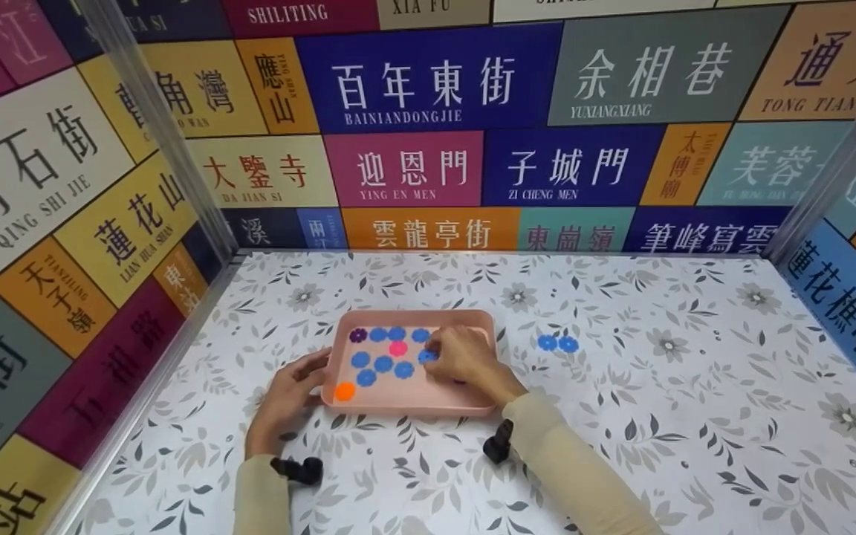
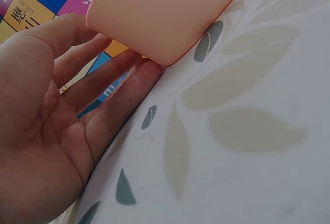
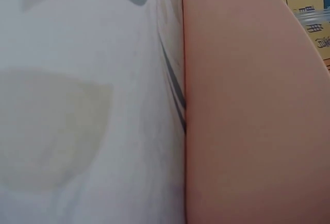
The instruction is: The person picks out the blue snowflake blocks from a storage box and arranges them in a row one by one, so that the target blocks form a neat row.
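Pink tray (image 1: pixel 409 410) on bench (image 1: pixel 666 401), nearer its left edge than right. Left hand (image 1: pixel 294 390): fingers spread, touching tray's left side. Right hand (image 1: pixel 467 360): over tray's right half, pinching blue flower piece (image 1: pixel 424 357). Orange piece (image 1: pixel 345 391) in front-left corner, purple piece (image 1: pixel 357 336) back-left.

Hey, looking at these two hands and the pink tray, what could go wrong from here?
The right grip, fingertips at a blue flower-shaped piece inside the pink rectangular plastic-looking tray, might nudge nearby blue pieces out of place. The left grip touches the tray's outer wall, so an uneven push could slide it. Two loose blue flower-shaped pieces lie outside, right of the tray, and could be overlooked or knocked.
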`<act>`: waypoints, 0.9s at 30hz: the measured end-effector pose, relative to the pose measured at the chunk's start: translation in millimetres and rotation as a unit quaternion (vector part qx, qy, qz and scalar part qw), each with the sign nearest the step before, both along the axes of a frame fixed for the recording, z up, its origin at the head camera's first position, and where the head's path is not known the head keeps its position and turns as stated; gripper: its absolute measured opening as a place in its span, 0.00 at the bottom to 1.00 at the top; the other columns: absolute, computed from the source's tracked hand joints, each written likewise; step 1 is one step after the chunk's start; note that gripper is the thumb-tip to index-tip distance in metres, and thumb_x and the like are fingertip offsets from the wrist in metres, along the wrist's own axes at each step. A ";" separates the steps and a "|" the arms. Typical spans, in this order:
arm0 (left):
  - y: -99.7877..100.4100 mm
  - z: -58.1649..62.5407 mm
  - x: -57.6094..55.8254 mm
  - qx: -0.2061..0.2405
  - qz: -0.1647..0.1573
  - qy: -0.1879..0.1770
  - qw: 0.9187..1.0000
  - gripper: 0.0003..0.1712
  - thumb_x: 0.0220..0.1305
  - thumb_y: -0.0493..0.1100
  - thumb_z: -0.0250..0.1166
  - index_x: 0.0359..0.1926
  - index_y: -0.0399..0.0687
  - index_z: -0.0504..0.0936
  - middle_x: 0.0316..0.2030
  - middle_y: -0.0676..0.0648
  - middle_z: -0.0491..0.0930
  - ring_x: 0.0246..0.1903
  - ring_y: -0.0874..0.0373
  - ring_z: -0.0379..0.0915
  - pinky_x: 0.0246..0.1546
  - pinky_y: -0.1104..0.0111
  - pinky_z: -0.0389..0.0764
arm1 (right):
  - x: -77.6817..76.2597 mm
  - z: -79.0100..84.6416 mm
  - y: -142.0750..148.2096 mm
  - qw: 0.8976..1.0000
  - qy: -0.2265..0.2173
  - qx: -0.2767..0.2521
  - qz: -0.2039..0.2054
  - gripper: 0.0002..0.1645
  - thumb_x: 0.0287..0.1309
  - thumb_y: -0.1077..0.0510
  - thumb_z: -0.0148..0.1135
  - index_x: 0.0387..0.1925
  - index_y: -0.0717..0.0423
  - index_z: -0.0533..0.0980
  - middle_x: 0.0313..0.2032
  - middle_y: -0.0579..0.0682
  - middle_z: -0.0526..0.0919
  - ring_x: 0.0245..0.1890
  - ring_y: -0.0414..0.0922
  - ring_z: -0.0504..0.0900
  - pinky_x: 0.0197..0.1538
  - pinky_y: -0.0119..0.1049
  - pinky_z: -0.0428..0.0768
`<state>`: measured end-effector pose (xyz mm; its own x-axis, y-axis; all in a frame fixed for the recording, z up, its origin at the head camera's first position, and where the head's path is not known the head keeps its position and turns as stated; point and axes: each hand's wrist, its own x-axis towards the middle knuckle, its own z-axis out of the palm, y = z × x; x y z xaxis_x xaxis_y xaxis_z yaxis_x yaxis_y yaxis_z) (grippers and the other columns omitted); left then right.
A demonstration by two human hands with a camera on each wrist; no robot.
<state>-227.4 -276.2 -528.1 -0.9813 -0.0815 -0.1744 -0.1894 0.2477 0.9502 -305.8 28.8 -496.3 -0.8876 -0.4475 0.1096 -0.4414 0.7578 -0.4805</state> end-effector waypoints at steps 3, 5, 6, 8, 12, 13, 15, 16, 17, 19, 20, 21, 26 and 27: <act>1.1 -0.1 -0.4 -0.011 0.005 -0.014 1.000 0.26 0.70 0.46 0.61 0.67 0.66 0.75 0.68 0.50 0.73 0.58 0.52 0.76 0.52 0.63 0.84 | 1.2 2.1 1.6 1.000 -0.005 -0.007 -0.008 0.21 0.44 0.52 0.74 0.42 0.54 0.87 0.40 0.48 0.88 0.43 0.46 0.83 0.55 0.46 0.80; 1.6 -0.2 -0.3 -0.016 0.005 -0.019 1.000 0.26 0.70 0.47 0.61 0.67 0.66 0.75 0.68 0.50 0.73 0.58 0.52 0.76 0.53 0.62 0.84 | 2.4 4.1 3.0 1.000 -0.012 -0.016 -0.012 0.20 0.45 0.50 0.76 0.43 0.53 0.87 0.40 0.47 0.89 0.43 0.45 0.84 0.54 0.46 0.80; 1.9 -0.3 -0.2 -0.017 0.007 -0.021 1.000 0.26 0.69 0.48 0.61 0.67 0.67 0.75 0.68 0.51 0.74 0.58 0.52 0.76 0.53 0.62 0.84 | 3.1 5.4 3.8 1.000 -0.014 -0.021 -0.013 0.20 0.46 0.50 0.77 0.42 0.53 0.87 0.40 0.47 0.89 0.42 0.45 0.84 0.53 0.45 0.81; 1.9 -0.6 -0.4 -0.016 0.009 -0.025 1.000 0.25 0.69 0.48 0.62 0.66 0.67 0.75 0.68 0.51 0.74 0.57 0.52 0.76 0.53 0.62 0.84 | 4.4 8.6 6.2 0.999 -0.015 -0.029 -0.012 0.21 0.46 0.50 0.78 0.42 0.53 0.87 0.40 0.47 0.89 0.41 0.45 0.84 0.53 0.44 0.81; 1.5 -0.5 -0.5 -0.012 0.007 -0.025 1.000 0.25 0.69 0.49 0.62 0.66 0.68 0.75 0.68 0.52 0.74 0.57 0.52 0.76 0.54 0.62 0.83 | 6.8 15.6 12.7 0.999 -0.004 -0.033 -0.008 0.22 0.45 0.49 0.79 0.43 0.55 0.87 0.41 0.48 0.90 0.46 0.47 0.84 0.61 0.47 0.77; 1.4 -0.3 -0.4 -0.010 0.007 -0.024 1.000 0.26 0.69 0.49 0.62 0.66 0.67 0.75 0.68 0.52 0.74 0.58 0.52 0.76 0.54 0.62 0.83 | 7.4 17.2 14.5 0.999 0.001 -0.031 -0.008 0.23 0.45 0.49 0.79 0.43 0.55 0.87 0.41 0.48 0.90 0.48 0.48 0.84 0.63 0.48 0.76; 1.2 0.2 -0.2 -0.006 0.006 -0.022 1.000 0.26 0.69 0.49 0.62 0.67 0.67 0.75 0.68 0.51 0.74 0.58 0.52 0.76 0.53 0.62 0.84 | 8.8 19.5 18.3 1.000 0.006 -0.028 -0.011 0.23 0.45 0.49 0.79 0.43 0.54 0.87 0.43 0.47 0.90 0.53 0.49 0.83 0.65 0.50 0.74; 1.1 0.4 -0.1 -0.005 0.005 -0.021 1.000 0.26 0.69 0.49 0.62 0.67 0.67 0.75 0.68 0.51 0.74 0.57 0.52 0.76 0.53 0.62 0.84 | 9.7 20.5 20.3 1.000 0.007 -0.028 -0.012 0.22 0.46 0.49 0.79 0.43 0.54 0.87 0.43 0.47 0.90 0.54 0.49 0.83 0.65 0.50 0.75; 1.1 0.5 -0.1 -0.002 0.005 -0.020 1.000 0.26 0.68 0.49 0.63 0.67 0.67 0.75 0.68 0.52 0.74 0.57 0.53 0.76 0.52 0.63 0.84 | 10.7 21.5 22.5 0.999 0.008 -0.029 -0.013 0.21 0.46 0.49 0.78 0.43 0.53 0.87 0.44 0.47 0.89 0.54 0.49 0.82 0.65 0.51 0.75; 0.9 0.6 0.0 0.015 0.002 -0.007 1.000 0.26 0.69 0.47 0.63 0.67 0.63 0.75 0.67 0.49 0.74 0.57 0.52 0.77 0.51 0.62 0.85 | 12.8 23.2 27.2 0.999 0.018 -0.034 -0.017 0.20 0.46 0.50 0.78 0.42 0.52 0.87 0.44 0.47 0.89 0.54 0.49 0.82 0.60 0.50 0.79; 0.7 0.4 -0.1 0.022 -0.001 -0.002 1.000 0.26 0.69 0.46 0.63 0.67 0.61 0.75 0.67 0.48 0.74 0.57 0.52 0.77 0.50 0.62 0.85 | 13.8 24.1 30.0 0.999 0.022 -0.038 -0.018 0.19 0.46 0.50 0.77 0.41 0.52 0.87 0.44 0.47 0.89 0.54 0.49 0.82 0.59 0.51 0.80; 0.4 0.4 -0.2 0.026 -0.003 0.005 1.000 0.26 0.69 0.45 0.63 0.67 0.59 0.76 0.67 0.47 0.75 0.56 0.52 0.78 0.50 0.62 0.85 | 14.9 25.0 32.9 0.999 0.027 -0.044 -0.018 0.18 0.46 0.51 0.77 0.41 0.51 0.87 0.44 0.47 0.88 0.53 0.50 0.82 0.57 0.51 0.81; -1.2 0.1 -0.4 0.019 -0.005 0.014 1.000 0.26 0.69 0.45 0.63 0.67 0.58 0.76 0.67 0.46 0.75 0.55 0.53 0.79 0.48 0.62 0.86 | 19.0 28.5 49.6 0.997 0.043 -0.058 -0.029 0.17 0.46 0.52 0.77 0.40 0.51 0.87 0.43 0.48 0.87 0.48 0.53 0.85 0.51 0.52 0.81; -1.4 0.1 -0.5 0.013 -0.004 0.011 1.000 0.26 0.69 0.46 0.63 0.67 0.59 0.76 0.67 0.46 0.75 0.55 0.53 0.78 0.48 0.63 0.86 | 19.8 29.3 53.2 0.997 0.044 -0.059 -0.034 0.17 0.46 0.52 0.77 0.40 0.52 0.87 0.42 0.48 0.87 0.46 0.52 0.85 0.50 0.51 0.81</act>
<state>-227.9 -277.6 -528.0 -0.9854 -0.0696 -0.1552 -0.1671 0.2243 0.9601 -286.0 82.1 -466.9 -0.8995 -0.3668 0.2375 -0.4364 0.7275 -0.5294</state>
